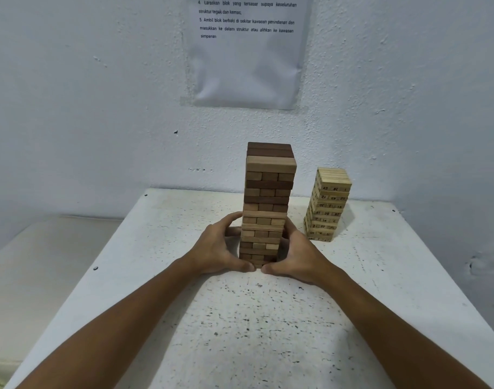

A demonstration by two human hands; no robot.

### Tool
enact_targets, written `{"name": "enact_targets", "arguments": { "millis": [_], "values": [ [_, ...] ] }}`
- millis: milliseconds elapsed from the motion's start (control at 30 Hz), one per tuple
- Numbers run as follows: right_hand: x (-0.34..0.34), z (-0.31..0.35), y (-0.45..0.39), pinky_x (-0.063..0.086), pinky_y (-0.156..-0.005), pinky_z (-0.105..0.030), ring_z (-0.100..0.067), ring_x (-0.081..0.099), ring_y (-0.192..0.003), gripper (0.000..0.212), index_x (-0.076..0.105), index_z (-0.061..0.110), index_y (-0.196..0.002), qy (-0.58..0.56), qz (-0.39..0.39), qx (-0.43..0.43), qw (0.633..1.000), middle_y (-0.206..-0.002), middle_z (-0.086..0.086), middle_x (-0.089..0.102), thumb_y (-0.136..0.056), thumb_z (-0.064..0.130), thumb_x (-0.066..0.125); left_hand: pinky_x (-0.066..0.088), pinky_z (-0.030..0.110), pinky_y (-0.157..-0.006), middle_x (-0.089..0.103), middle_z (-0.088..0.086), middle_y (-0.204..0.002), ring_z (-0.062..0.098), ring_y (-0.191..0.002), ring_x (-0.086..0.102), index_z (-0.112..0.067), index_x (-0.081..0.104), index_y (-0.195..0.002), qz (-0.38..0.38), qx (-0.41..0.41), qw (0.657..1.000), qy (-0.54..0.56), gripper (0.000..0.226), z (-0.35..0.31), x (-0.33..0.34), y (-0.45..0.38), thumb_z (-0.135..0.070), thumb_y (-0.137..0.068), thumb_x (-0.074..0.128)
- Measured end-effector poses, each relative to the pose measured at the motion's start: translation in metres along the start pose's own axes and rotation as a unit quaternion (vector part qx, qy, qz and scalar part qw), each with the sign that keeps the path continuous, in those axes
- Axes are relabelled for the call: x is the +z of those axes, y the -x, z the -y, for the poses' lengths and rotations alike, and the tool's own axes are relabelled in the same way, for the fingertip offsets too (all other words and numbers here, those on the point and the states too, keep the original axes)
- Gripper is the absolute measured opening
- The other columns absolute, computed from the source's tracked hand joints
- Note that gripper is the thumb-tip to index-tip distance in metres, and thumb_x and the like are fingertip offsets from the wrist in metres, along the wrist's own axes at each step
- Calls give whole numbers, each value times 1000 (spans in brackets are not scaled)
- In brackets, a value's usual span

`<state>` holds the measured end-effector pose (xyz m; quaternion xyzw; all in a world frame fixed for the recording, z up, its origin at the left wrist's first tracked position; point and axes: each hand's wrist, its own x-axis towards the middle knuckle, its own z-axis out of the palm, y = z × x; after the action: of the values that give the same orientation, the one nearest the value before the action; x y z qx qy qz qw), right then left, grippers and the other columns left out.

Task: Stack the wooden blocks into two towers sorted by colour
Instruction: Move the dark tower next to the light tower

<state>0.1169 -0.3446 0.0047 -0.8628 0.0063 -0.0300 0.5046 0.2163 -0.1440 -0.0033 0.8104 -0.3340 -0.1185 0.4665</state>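
A tall tower of brown wooden blocks stands upright in the middle of the white table; its top layers are the darkest. My left hand cups the tower's lower left side and my right hand cups its lower right side. Fingers press against the bottom layers and both thumbs meet at the front base. A shorter tower of pale numbered blocks stands apart to the right, near the wall, with no hand on it.
A white wall rises right behind both towers, with a printed paper sheet taped above. The table's left edge drops off to a lower pale surface. Small screw heads dot the tabletop.
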Motion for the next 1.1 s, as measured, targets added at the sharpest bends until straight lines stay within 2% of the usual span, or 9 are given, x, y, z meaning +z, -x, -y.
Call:
{"name": "enact_targets", "arguments": {
  "millis": [133, 267, 400, 533, 833, 1100],
  "values": [
    [-2, -4, -7, 57, -92, -38, -8, 65, -109, 107, 29, 42, -143, 4, -4, 1, 1000, -113, 9, 68, -58, 16, 90, 51, 40, -100, 68, -19, -111, -9, -108, 58, -31, 46, -135, 3, 0, 1000, -4, 103, 0, 0, -7, -27, -47, 98],
    [-4, -5, -12, 56, -93, -37, -8, 64, -109, 108, 28, 41, -144, 10, -9, -1, 1000, -115, 9, 67, -58, 17, 90, 52, 38, -99, 69, -15, -112, -4, -110, 60, -27, 46, -137, 2, 3, 1000, -1, 104, 2, -1, -13, -24, -47, 98],
    [-5, -7, -18, 57, -91, -39, -9, 64, -109, 107, 31, 41, -143, 2, -10, -3, 1000, -114, 7, 68, -57, 16, 90, 52, 35, -99, 68, -20, -109, -8, -109, 59, -30, 46, -134, 7, 4, 1000, -1, 101, 3, -3, -20, -22, -49, 98],
    [-6, -7, -22, 57, -91, -38, -8, 65, -107, 104, 32, 41, -141, 2, -12, -8, 1000, -113, 8, 67, -58, 14, 89, 51, 36, -100, 70, -14, -111, -3, -110, 60, -24, 48, -136, 6, 8, 1000, 3, 103, 4, -5, -24, -24, -47, 98],
    [-6, -7, -30, 59, -88, -36, -6, 67, -103, 105, 31, 37, -144, -11, -14, -5, 1000, -110, 8, 69, -60, 10, 88, 52, 36, -99, 72, -14, -108, 3, -109, 63, -21, 49, -136, 5, 19, 1000, 14, 101, 7, -7, -33, -17, -48, 98],
    [-6, -10, -39, 59, -87, -40, -11, 68, -102, 106, 31, 39, -144, -22, -20, -4, 1000, -108, 5, 70, -59, 10, 87, 52, 38, -99, 72, -13, -108, 3, -110, 63, -22, 49, -136, 5, 17, 1000, 10, 101, 11, -10, -41, -19, -48, 98]
  ]
}}
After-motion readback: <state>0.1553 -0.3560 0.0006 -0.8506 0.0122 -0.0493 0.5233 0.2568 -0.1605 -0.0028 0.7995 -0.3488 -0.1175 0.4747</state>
